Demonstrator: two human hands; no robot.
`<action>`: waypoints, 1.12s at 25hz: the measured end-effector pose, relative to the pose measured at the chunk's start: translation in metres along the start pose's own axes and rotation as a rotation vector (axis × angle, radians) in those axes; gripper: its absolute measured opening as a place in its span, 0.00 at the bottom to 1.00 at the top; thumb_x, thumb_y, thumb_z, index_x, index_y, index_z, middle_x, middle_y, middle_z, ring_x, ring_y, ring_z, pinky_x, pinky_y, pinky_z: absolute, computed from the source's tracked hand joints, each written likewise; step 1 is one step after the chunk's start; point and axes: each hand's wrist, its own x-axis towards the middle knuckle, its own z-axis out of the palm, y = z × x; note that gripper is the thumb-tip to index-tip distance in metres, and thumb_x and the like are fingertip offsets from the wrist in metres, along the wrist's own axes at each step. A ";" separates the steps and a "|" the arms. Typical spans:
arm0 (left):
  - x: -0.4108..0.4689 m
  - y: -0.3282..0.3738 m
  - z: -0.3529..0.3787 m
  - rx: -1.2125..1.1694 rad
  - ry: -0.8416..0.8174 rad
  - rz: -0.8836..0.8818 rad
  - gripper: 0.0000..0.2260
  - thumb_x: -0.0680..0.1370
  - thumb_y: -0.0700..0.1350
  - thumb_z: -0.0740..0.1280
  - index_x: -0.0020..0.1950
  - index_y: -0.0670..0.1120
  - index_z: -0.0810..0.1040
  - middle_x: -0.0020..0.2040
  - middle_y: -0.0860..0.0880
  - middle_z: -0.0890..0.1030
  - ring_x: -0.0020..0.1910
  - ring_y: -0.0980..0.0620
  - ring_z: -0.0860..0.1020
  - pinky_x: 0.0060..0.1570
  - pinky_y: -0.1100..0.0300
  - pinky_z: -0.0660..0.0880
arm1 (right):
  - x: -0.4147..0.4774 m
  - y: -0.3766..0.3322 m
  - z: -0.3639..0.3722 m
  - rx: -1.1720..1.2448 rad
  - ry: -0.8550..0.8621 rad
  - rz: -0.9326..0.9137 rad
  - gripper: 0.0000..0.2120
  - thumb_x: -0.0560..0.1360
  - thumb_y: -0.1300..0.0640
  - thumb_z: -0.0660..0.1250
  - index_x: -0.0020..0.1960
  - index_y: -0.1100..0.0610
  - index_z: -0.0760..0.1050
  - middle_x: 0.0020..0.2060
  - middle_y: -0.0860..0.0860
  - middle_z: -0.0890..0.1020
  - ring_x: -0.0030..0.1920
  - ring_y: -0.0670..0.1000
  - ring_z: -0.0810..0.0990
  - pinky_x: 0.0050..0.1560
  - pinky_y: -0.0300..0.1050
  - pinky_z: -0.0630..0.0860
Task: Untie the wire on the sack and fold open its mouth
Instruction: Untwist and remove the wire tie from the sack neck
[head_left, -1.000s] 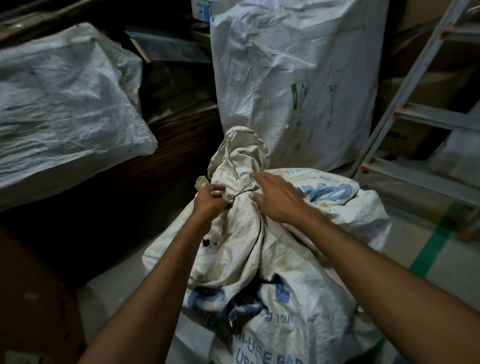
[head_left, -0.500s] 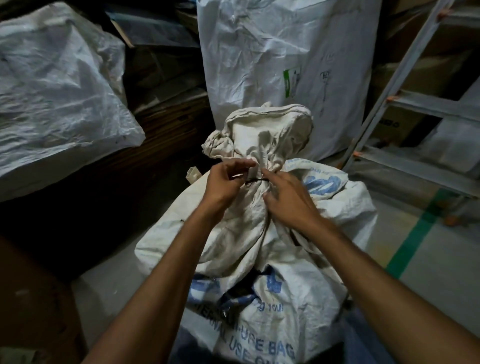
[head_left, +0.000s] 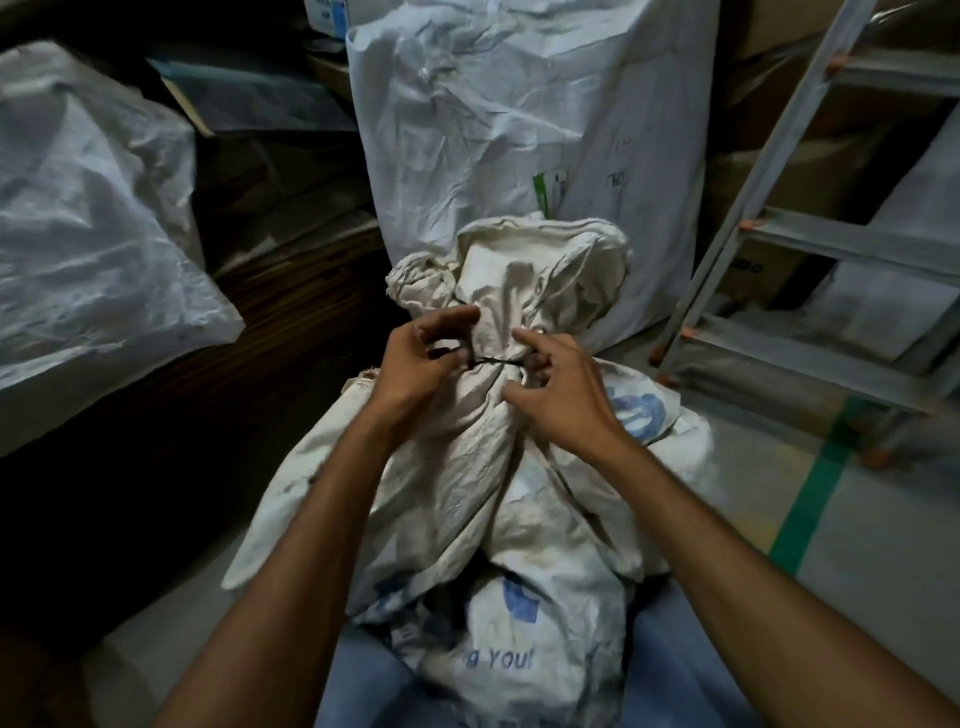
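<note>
A dirty white woven sack with blue print stands in front of me, its neck bunched and tied by a thin dark wire. Above the tie the gathered mouth flares up, crumpled. My left hand is at the left end of the wire, fingers curled and pinching it. On the right side of the neck my right hand has its fingertips at the other end of the wire, thumb pressing the cloth below.
A tall white sack stands right behind. A large plastic-wrapped bundle lies at the left over dark boards. A metal ladder leans at the right. Grey floor with a green tape line at the right.
Both hands have stayed at the sack's neck, fingers now spread apart along the wire. The gathered mouth has risen and turned more upright. The view has shifted slightly.
</note>
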 end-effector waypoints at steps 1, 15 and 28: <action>0.005 -0.017 -0.003 0.091 0.020 -0.011 0.23 0.75 0.28 0.70 0.68 0.43 0.79 0.63 0.47 0.82 0.59 0.54 0.81 0.54 0.58 0.80 | 0.010 0.007 0.007 -0.037 -0.033 0.024 0.30 0.69 0.55 0.75 0.71 0.51 0.77 0.55 0.49 0.77 0.52 0.48 0.81 0.61 0.48 0.79; 0.003 -0.080 0.016 0.382 0.024 -0.174 0.03 0.77 0.49 0.74 0.49 0.54 0.85 0.40 0.58 0.85 0.40 0.60 0.83 0.42 0.56 0.81 | 0.024 0.054 0.044 -0.249 -0.038 -0.048 0.11 0.78 0.52 0.72 0.58 0.52 0.86 0.60 0.44 0.78 0.58 0.45 0.79 0.56 0.47 0.79; 0.000 -0.086 0.011 0.582 -0.035 0.060 0.12 0.78 0.53 0.72 0.61 0.54 0.82 0.52 0.57 0.82 0.48 0.58 0.80 0.48 0.51 0.80 | 0.036 0.062 0.046 -0.182 -0.132 -0.058 0.04 0.75 0.58 0.74 0.48 0.55 0.86 0.51 0.45 0.77 0.51 0.44 0.78 0.51 0.50 0.81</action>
